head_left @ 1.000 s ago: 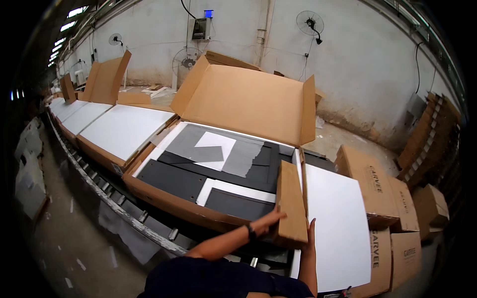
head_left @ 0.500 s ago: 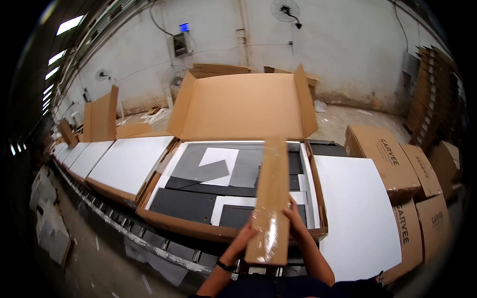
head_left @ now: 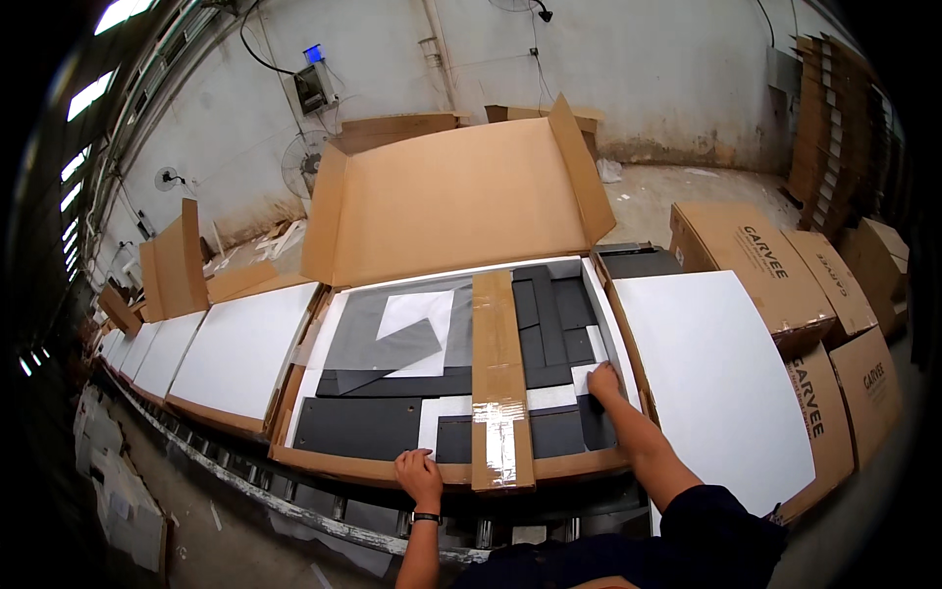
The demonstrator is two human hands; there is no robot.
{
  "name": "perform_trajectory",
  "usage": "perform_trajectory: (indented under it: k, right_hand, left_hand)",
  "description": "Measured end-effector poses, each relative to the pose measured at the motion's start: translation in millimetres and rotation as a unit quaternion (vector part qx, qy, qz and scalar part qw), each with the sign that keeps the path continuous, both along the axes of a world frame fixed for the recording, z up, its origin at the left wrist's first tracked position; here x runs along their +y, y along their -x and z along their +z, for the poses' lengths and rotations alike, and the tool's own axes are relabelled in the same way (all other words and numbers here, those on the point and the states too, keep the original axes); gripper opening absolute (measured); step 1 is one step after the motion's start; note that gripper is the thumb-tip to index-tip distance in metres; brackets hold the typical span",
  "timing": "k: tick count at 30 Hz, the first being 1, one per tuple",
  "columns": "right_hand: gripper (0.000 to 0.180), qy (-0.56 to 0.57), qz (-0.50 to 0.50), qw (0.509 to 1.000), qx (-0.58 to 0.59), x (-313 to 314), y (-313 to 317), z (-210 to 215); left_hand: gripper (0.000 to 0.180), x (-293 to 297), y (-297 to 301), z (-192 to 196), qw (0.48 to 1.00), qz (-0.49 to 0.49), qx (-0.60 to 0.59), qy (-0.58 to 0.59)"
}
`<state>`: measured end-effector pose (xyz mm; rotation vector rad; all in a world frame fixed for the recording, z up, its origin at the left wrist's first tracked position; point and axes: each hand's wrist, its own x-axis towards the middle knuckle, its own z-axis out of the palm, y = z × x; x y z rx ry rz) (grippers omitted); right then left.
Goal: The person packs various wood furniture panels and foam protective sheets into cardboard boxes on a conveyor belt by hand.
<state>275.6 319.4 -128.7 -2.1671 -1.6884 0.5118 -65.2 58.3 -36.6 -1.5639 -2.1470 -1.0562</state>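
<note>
A large open cardboard box (head_left: 373, 469) lies flat before me on a roller conveyor, its lid (head_left: 461, 201) raised at the back. Inside lie dark grey panels (head_left: 358, 427) and white sheets (head_left: 417, 319). A long narrow cardboard box (head_left: 500, 378), taped near its front end, rests lengthwise on the panels. My left hand (head_left: 420, 476) presses flat on the big box's front edge. My right hand (head_left: 601, 380) rests on a white piece and dark panels near the box's right wall.
A white sheet (head_left: 711, 368) covers the neighbouring box on the right. Stacked closed cartons (head_left: 775, 270) stand beyond it. More open boxes with white sheets (head_left: 240, 348) run along the conveyor to the left. A wall fan (head_left: 299, 167) hangs behind.
The narrow cardboard box, held up in both hands before, now lies inside the big box. My hands have let go of it and moved apart to the front edge and right side.
</note>
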Motion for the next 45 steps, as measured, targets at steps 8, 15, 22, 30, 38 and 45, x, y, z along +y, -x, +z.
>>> perform_trajectory:
  k: [8,15,22,30,38,45]
  right_hand:
    - [0.053,-0.029,-0.008,0.999,-0.010,-2.0,-4.9,1.7]
    - [0.044,-0.222,0.017,0.974,0.051,24.9,-8.8,77.9]
    - [0.053,-0.187,0.198,0.932,0.241,8.2,11.3,170.2]
    - [0.043,0.041,0.200,0.924,0.324,-36.4,-5.6,84.4]
    - [0.038,-0.201,0.083,0.975,0.048,-6.9,-14.5,7.0]
    - [0.026,-0.141,0.044,0.976,-0.161,35.6,6.4,9.6]
  left_hand:
    - [0.013,11.2,-2.4,2.4,0.999,0.000,-0.005,-0.036]
    - [0.012,7.1,2.1,2.9,1.000,-0.001,0.009,-0.030]
    - [0.014,13.0,-1.7,1.5,0.999,-0.012,0.006,-0.033]
    - [0.015,9.4,-0.6,2.9,1.000,-0.008,-0.004,-0.004]
    - [0.015,9.8,-1.7,0.5,1.000,0.001,0.005,0.000]
    - [0.016,10.1,-4.1,1.2,1.000,0.008,0.003,-0.004]
